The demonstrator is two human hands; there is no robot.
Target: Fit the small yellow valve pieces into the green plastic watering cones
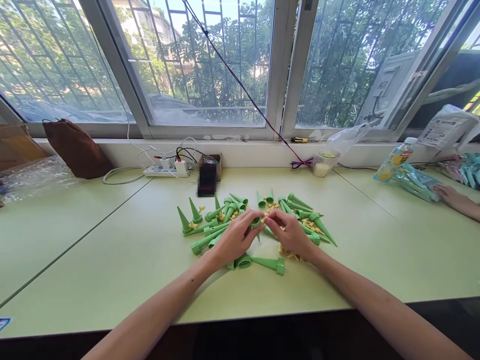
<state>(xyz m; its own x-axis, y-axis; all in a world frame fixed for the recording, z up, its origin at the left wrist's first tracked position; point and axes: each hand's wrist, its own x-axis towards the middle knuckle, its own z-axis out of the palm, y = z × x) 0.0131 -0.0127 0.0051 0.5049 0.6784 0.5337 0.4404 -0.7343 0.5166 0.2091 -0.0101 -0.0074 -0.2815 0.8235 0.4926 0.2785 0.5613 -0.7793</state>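
Observation:
My left hand (237, 234) grips a green plastic spike (256, 223), its wide ribbed collar at the fingertips and its point angled down. Close against that collar, my right hand (290, 231) pinches a small yellow plastic piece (263, 220), partly hidden by the fingers. Many more hollow, cone-shaped green spikes lie heaped around both hands, and a few stand point up, such as the upright spike (195, 212) on the left. Loose yellow pieces (296, 256) are scattered under my right hand and among the cones. One single spike (268, 264) lies nearest to me.
Behind the pile are a dark phone-like object (207, 180), a power strip (165, 171) with cables and a lidded tub (321, 166). A brown bag (77, 150) sits at left. On the right, another person's hand (448, 194) rests by blue packets (414, 182) and a bottle (393, 161).

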